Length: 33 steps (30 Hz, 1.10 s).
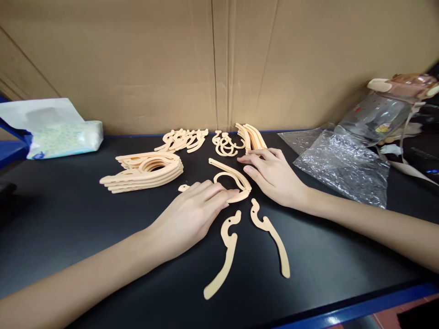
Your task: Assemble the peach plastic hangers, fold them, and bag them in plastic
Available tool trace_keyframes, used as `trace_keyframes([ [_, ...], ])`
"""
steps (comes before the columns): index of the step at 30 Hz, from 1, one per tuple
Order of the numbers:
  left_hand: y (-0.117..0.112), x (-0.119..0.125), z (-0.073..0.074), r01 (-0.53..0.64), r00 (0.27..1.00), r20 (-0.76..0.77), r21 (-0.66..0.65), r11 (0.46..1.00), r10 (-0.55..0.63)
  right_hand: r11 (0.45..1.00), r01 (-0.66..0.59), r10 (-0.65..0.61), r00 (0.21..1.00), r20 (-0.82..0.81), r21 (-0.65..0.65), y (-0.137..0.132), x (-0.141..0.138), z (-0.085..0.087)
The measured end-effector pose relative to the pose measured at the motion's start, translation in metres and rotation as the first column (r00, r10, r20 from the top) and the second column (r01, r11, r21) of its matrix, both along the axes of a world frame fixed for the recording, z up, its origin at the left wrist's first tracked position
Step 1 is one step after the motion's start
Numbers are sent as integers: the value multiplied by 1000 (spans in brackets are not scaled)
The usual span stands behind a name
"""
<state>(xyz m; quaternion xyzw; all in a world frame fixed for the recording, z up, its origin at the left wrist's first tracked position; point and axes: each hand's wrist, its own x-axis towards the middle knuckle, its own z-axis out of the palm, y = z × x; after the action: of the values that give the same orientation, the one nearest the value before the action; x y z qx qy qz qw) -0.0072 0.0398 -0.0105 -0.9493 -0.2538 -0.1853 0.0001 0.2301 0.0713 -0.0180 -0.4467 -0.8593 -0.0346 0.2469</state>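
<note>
My left hand lies low over a beige plastic folding hanger, its fingers closed over the near side, hiding part of it. The curved arm and round hook of this hanger show beyond my fingers. To its right, my right hand hovers with fingers stretched out, fingertips at the near end of a bundle of long curved hanger arms. Nothing shows in its grasp. Two loose hooked hanger pieces, one on the left and one on the right, rest flat on the table nearer me.
A stack of beige folding hangers lies at left. Farther back are a pile of hooked pieces and several hook rings. A tissue pack, clear plastic bag and bottle flank them. Cardboard stands behind.
</note>
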Motion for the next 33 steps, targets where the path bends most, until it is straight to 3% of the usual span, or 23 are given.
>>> trace_keyframes([
  [7,0,0,0,-7,1000,-11,-10,1000,6,990,131,-138,983,124,60,-2,-2,-3],
  [13,0,0,0,-12,1000,-14,-13,1000,12,988,131,-139,985,98,85,-3,-1,-2],
  [18,0,0,0,-43,999,-26,-22,999,42,994,-82,85,996,-34,76,-8,-1,3],
  [22,1,1,-1,-39,999,12,-32,999,39,963,-263,263,965,15,55,-10,-1,7],
  [28,0,1,-2,-57,998,23,-59,997,58,959,-282,281,959,34,23,-8,0,3],
  [33,-1,0,0,-84,996,11,-109,990,86,953,-297,294,954,-58,-55,-7,2,0],
])
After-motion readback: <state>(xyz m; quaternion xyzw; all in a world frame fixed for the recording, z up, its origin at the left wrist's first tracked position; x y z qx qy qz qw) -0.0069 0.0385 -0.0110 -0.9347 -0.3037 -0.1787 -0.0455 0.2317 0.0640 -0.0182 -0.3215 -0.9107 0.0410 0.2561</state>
